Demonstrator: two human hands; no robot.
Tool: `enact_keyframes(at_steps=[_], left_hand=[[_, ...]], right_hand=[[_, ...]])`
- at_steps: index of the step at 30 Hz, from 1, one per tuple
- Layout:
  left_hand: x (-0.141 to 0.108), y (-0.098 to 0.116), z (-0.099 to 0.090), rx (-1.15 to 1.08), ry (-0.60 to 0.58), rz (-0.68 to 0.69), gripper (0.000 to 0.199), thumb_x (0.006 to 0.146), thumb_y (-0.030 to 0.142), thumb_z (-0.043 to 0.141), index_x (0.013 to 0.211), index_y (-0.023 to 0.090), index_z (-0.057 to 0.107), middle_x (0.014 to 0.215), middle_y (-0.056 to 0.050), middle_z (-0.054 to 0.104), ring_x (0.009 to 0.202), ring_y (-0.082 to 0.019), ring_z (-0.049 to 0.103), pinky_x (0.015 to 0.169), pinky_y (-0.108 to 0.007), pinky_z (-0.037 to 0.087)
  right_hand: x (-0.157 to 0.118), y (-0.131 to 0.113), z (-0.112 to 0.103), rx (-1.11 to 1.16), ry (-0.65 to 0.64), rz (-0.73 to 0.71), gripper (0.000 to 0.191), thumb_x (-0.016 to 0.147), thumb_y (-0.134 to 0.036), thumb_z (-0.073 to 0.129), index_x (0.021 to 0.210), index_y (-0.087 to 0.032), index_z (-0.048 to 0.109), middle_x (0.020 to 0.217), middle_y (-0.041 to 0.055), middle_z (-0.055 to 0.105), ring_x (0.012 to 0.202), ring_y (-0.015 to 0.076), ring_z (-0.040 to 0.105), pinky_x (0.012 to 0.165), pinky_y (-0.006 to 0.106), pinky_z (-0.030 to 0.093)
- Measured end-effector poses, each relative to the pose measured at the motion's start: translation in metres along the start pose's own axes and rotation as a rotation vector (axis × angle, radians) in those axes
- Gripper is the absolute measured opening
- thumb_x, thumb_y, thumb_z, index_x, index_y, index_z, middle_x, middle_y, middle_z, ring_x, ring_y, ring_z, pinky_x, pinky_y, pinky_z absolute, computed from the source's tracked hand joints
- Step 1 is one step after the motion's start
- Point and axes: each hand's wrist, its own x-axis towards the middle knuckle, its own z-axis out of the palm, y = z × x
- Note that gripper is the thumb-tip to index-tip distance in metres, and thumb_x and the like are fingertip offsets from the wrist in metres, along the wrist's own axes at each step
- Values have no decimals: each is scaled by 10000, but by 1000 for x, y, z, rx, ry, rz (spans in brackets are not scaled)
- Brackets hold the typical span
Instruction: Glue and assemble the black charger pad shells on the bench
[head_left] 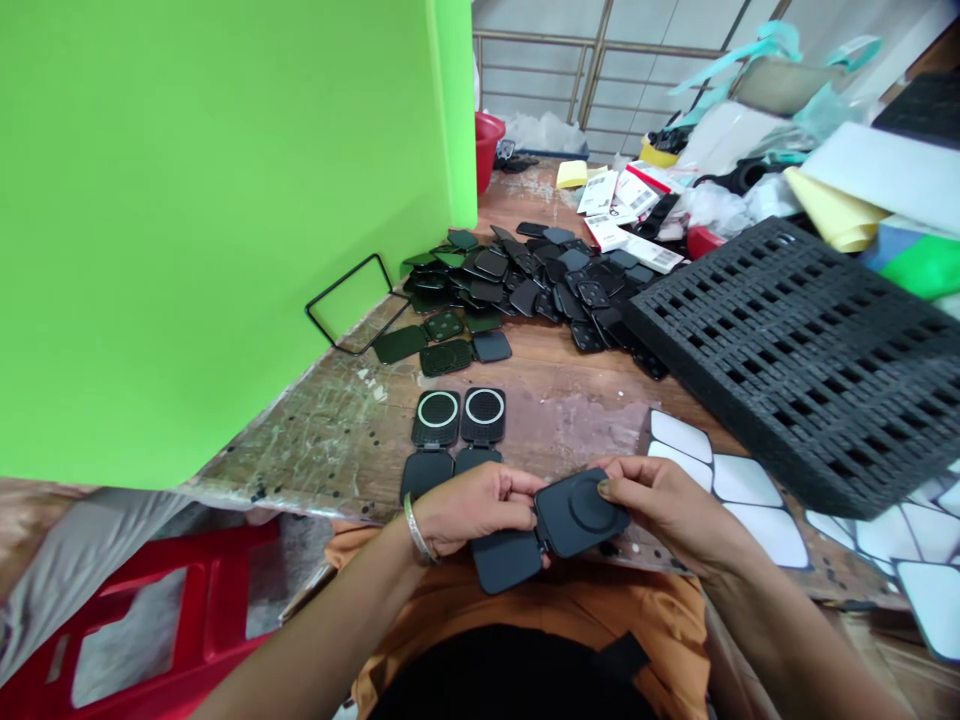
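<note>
Both hands hold a black folding charger pad [581, 510], opened out into two hinged panels above the table's front edge. My left hand [476, 508], with a bangle on its wrist, is closed around the hinge side, its thumb over the lower panel. My right hand [660, 505] pinches the far corner of the upper panel, thumb near its raised round disc. Two similar folding pads, one with a white ring [438, 409] and its neighbour with another white ring [485, 406], lie unfolded just beyond my left hand.
A heap of black panels [525, 280] covers the back middle. To the right rests a black slotted foam tray [810, 360], with white rounded-square pieces [746, 480] beside it. A bright green panel [225, 230] stands at left, near a thin black frame [356, 305]. Below is a red stool [217, 600].
</note>
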Motion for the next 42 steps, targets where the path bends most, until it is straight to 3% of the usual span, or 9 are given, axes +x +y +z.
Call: enact_keyframes(at_steps=[10, 19, 24, 28, 33, 38, 42], left_hand=[[2, 0, 1, 6, 14, -14, 471, 717, 133, 582, 1182, 162, 651, 921, -94, 742, 690, -170, 707, 660, -265, 550], [2, 2, 2, 18, 17, -8, 435, 728, 148, 605, 1160, 149, 657, 916, -100, 736, 735, -179, 706, 702, -283, 554], [1, 3, 5, 20, 40, -10, 385, 760, 230, 630, 1132, 134, 667, 860, -96, 733, 656, -164, 686, 620, -253, 537], [1, 3, 11, 56, 103, 8, 374, 776, 286, 633, 1113, 132, 681, 810, -86, 732, 648, -167, 678, 614, -251, 533], [2, -2, 13, 144, 207, 72, 388, 795, 272, 600, 1156, 149, 673, 716, -51, 714, 578, -147, 637, 546, -229, 507], [2, -1, 18, 254, 307, 193, 368, 824, 236, 562, 1165, 158, 675, 619, 3, 665, 483, -82, 524, 477, -160, 411], [3, 3, 23, 211, 340, 208, 371, 819, 234, 558, 1161, 154, 678, 644, 4, 658, 519, -90, 530, 512, -174, 416]], right_hand=[[1, -1, 0, -58, 37, 1, 235, 643, -367, 714, 592, -156, 623, 600, 15, 580, 592, 135, 525, 565, 252, 415], [2, 4, -2, -72, 55, -7, 152, 675, -262, 665, 604, -153, 585, 730, 12, 606, 646, 110, 500, 612, 229, 399], [1, 2, -1, -103, 69, -13, 208, 661, -296, 682, 567, -156, 561, 793, 33, 619, 688, 127, 515, 630, 238, 406], [-2, 0, 2, -183, 108, -91, 240, 684, -316, 669, 554, -166, 534, 902, 56, 613, 772, 153, 538, 687, 257, 421], [-15, -2, 12, -463, 276, -306, 165, 784, -302, 596, 668, -187, 574, 1018, 67, 573, 937, 198, 555, 776, 290, 428], [-25, 4, 21, -690, 420, -460, 96, 879, -265, 505, 871, -212, 585, 934, 50, 564, 827, 183, 554, 756, 310, 432], [-23, 12, 22, -736, 478, -574, 124, 915, -229, 470, 953, -213, 587, 907, 51, 591, 878, 193, 556, 799, 320, 426]])
